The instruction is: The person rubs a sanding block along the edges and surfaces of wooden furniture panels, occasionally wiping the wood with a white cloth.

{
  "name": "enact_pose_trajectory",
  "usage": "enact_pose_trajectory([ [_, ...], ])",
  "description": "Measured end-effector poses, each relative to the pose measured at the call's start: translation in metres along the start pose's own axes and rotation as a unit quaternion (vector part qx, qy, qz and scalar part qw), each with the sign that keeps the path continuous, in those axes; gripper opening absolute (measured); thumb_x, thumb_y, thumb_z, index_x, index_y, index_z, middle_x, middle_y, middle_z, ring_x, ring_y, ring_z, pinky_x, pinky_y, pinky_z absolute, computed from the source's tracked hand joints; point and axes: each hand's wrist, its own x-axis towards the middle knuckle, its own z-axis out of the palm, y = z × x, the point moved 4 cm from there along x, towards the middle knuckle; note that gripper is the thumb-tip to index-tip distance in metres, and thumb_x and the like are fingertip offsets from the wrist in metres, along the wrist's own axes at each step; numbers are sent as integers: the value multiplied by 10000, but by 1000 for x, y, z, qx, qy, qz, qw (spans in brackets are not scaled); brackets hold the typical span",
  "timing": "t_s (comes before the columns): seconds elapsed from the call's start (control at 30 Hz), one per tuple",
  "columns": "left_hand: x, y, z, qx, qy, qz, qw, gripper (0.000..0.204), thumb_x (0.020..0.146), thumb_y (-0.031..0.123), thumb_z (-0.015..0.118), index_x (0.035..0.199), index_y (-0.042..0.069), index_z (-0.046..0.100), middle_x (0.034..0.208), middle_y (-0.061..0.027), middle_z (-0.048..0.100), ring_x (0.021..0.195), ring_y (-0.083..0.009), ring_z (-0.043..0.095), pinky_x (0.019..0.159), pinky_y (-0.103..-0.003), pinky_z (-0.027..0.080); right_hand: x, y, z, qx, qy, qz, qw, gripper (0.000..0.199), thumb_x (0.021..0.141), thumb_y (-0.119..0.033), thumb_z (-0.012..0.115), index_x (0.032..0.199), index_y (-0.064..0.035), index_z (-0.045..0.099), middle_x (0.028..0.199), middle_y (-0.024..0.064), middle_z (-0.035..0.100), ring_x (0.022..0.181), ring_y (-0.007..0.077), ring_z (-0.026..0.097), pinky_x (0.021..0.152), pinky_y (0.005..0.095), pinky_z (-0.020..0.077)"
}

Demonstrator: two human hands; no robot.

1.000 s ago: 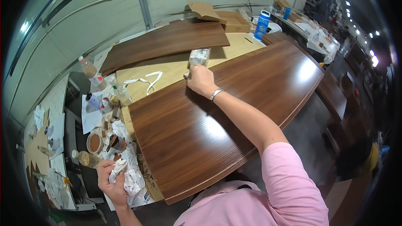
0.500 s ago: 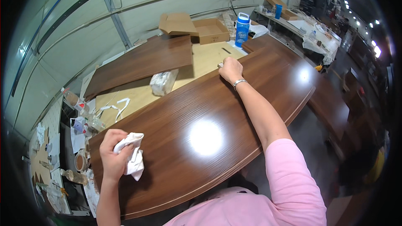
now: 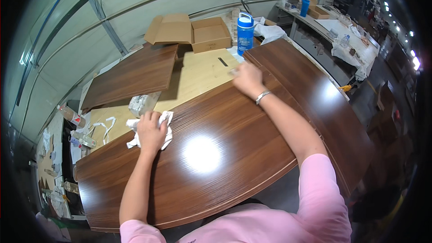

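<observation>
A glossy dark-brown wood-grain panel [image 3: 234,139] with a curved near edge lies in front of me. My left hand [image 3: 151,130] is closed on a crumpled white cloth [image 3: 168,137], near the panel's far edge at the left. My right hand [image 3: 248,80] is a fist at the panel's far edge, to the right. A small pale thing pokes out from its fingers, too blurred to name. Beyond my left hand, a wrapped whitish block [image 3: 141,103] props up another brown panel [image 3: 135,74].
A blue bottle [image 3: 245,38] stands behind my right hand, beside an opened cardboard box [image 3: 211,44]. To the right lies another brown panel [image 3: 294,69]. White strips [image 3: 108,128] and a plastic bottle [image 3: 71,114] are at the left. A cluttered side table [image 3: 333,27] stands far right.
My left hand has moved the cloth away from me, from the near left of the panel to its far edge. My view has shifted; more of the right-hand panel shows.
</observation>
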Motion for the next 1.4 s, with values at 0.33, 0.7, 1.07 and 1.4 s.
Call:
enact_pose_trajectory([
  [0.33,3,9,-3,12,-25,-10,1000,216,830,193,697,979,50,632,1017,-127,619,962,-360,583,826,-450,465,40,113,-44,-117,46,21,992,232,822,-252,728,814,-21,746,892,178,722,875,366,709,785,469,562],
  [0.7,0,6,-3,15,-31,-24,999,214,818,167,703,982,54,624,1060,-119,624,970,-346,583,827,-452,463,56,144,-56,15,-57,111,992,291,859,-369,744,933,-91,783,937,186,737,946,359,697,827,413,537],
  [1.07,-1,1,-7,15,-18,-21,1000,209,798,136,704,970,51,621,1029,-116,628,953,-347,588,822,-447,461,11,165,-55,253,-153,-57,954,218,811,-194,810,933,-21,758,857,88,682,757,178,610,723,325,487],
  [1.4,3,4,4,-2,-28,-13,1000,206,831,125,680,1012,41,631,1043,-115,631,964,-343,587,835,-439,463,14,169,-52,221,-99,-45,969,175,813,-81,725,982,-44,753,923,90,672,835,200,623,762,317,499],
])
